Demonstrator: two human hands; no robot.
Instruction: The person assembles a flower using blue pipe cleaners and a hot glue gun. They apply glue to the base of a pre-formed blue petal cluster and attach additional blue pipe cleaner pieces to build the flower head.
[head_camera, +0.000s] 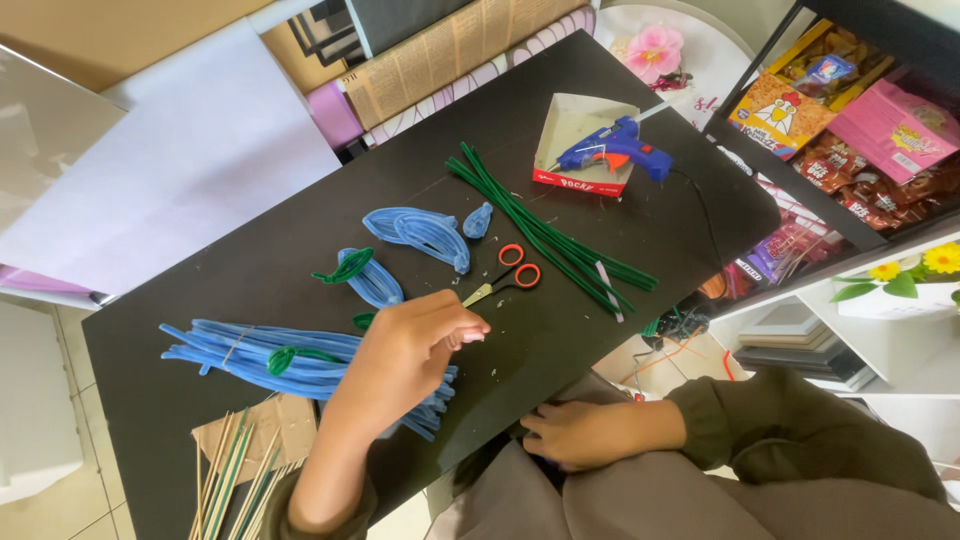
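Observation:
My left hand hovers over the near ends of a bundle of blue pipe cleaners on the black table. Its fingers are bunched together, and I cannot see whether they pinch anything. The fingertips lie just short of red-handled scissors. A small green piece peeks out beside the hand. My right hand, in a dark olive sleeve, rests curled at the table's near edge on grey fabric and holds nothing visible.
Folded blue petal shapes and one with a green wrap lie beyond the hand. Long green pipe cleaners cross the middle. A blue glue gun rests on a box. Wooden sticks sit near left. A shelf stands right.

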